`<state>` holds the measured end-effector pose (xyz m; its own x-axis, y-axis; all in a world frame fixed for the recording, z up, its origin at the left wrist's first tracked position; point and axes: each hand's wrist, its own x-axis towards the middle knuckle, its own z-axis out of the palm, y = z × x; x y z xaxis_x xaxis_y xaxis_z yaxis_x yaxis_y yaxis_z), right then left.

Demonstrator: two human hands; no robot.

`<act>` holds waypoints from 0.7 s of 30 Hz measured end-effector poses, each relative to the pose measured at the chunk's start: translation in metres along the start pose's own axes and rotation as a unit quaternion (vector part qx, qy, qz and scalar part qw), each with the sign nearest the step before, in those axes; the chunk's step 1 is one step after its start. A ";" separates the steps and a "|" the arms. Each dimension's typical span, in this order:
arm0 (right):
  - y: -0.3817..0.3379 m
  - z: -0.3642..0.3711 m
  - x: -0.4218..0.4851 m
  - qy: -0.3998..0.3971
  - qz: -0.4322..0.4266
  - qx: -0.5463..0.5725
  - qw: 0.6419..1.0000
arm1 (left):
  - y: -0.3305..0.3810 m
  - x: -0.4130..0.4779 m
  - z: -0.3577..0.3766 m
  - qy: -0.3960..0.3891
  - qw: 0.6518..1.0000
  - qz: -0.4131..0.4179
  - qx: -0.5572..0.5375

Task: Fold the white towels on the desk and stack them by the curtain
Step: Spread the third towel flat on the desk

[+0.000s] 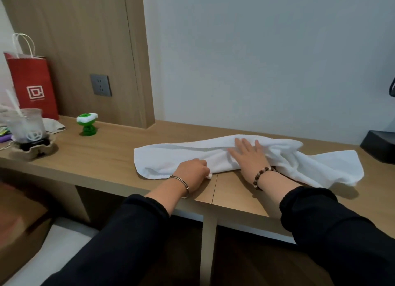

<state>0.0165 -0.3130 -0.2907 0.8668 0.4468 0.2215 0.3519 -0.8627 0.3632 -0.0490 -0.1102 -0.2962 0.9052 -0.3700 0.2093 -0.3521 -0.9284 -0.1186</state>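
Note:
A white towel (171, 157) lies rumpled along the wooden desk (102, 153), its right end bunched and spread toward the desk's front. My left hand (192, 171) pinches the towel's near edge, fingers curled round a small corner of cloth. My right hand (249, 155) lies flat on the towel's middle with its fingers straight and spread, pressing the cloth down. Both arms wear black sleeves, with a bracelet at each wrist. No curtain and no other towel is in view.
At the left of the desk stand a red paper bag (32, 84), a plastic cup with a straw (26, 125) in a cardboard holder, and a small green and white object (86, 123). A black box (379, 144) sits at the far right. A wall socket (100, 85) is on the wood panel.

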 end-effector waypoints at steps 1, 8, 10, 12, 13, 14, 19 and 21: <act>-0.007 -0.002 0.006 -0.005 -0.011 0.000 1.000 | -0.004 -0.004 0.000 0.001 1.000 0.011 -0.015; -0.017 -0.025 0.025 -0.025 0.065 -0.039 0.997 | -0.080 -0.068 -0.018 0.049 0.996 0.072 0.024; -0.015 -0.030 0.027 -0.020 0.096 -0.020 0.995 | -0.113 -0.085 -0.022 0.036 0.995 -0.071 0.067; -0.022 -0.038 0.028 0.011 0.107 0.023 0.994 | -0.131 -0.088 -0.024 0.017 0.966 -0.232 0.113; -0.026 -0.043 0.028 0.046 0.112 0.042 0.992 | -0.132 -0.085 -0.024 0.006 0.947 -0.294 0.126; -0.030 -0.046 0.027 0.087 0.117 0.058 0.988 | -0.129 -0.082 -0.024 -0.002 0.931 -0.342 0.125; -0.032 -0.037 0.012 0.136 0.086 0.108 0.981 | -0.090 -0.063 -0.025 -0.026 0.937 -0.329 0.110; -0.031 -0.032 -0.001 0.150 0.086 0.096 0.980 | -0.064 -0.048 -0.021 -0.010 0.966 -0.257 0.011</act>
<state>-0.0064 -0.2794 -0.2728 0.7862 0.3153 0.5314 0.2950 -0.9472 0.1256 -0.0751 -0.0340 -0.2783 0.9639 0.1402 0.2265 0.1498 -0.9884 -0.0256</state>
